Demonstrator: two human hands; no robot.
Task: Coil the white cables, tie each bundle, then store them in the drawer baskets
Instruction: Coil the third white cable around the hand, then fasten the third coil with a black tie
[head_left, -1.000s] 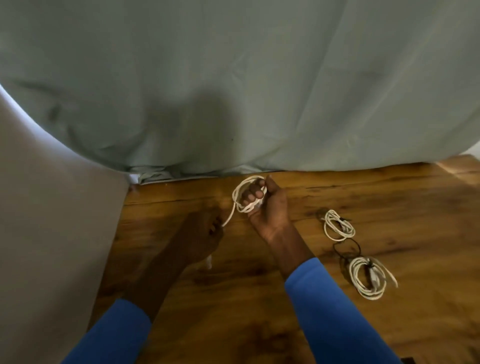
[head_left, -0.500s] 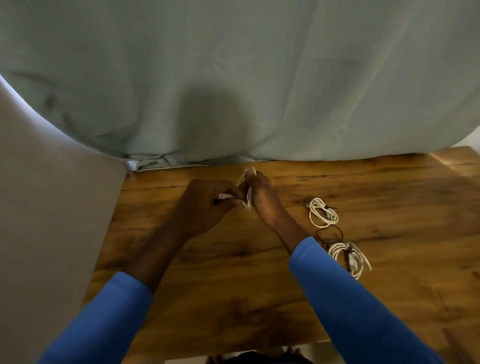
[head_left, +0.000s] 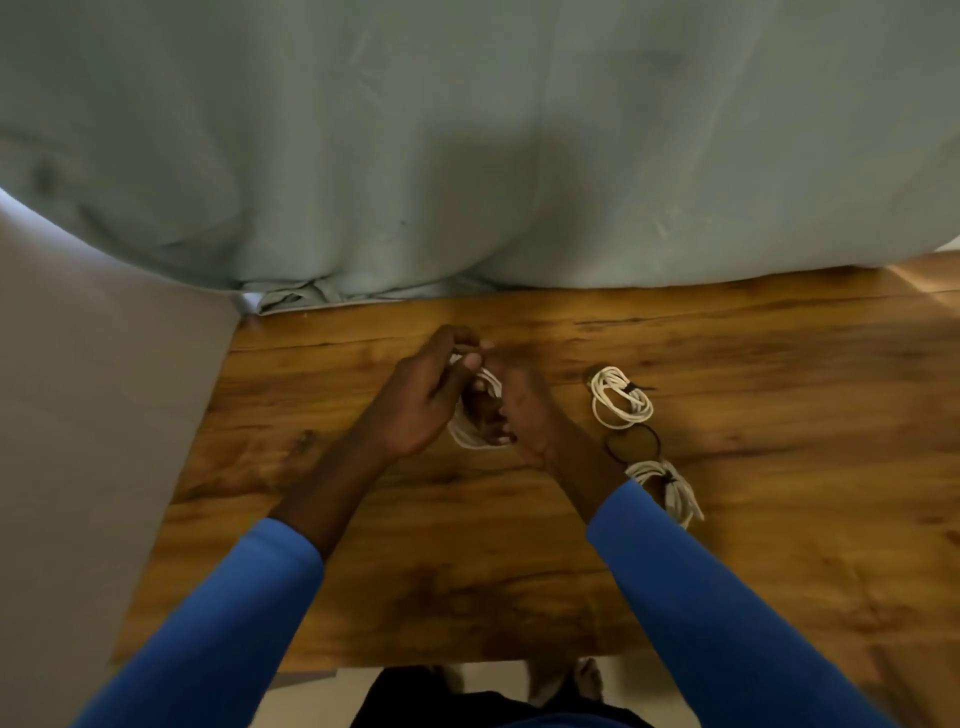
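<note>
My left hand (head_left: 421, 400) and right hand (head_left: 519, 410) both grip a loose coil of white cable (head_left: 470, 439) over the brown wooden tabletop (head_left: 779, 389), fingers curled round its loops. At three o'clock lies a tied white cable bundle (head_left: 621, 397), at four o'clock a second tied white bundle (head_left: 670, 488), with a thin black elastic loop (head_left: 649, 432) between them.

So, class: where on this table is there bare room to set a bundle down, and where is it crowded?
Bare wood: between the two sleeves toward the near edge of the table; between the left hand and the grey panel; right of the tied coils. Crowded: beside the right hand, where both coils and the black tie lie.
</note>
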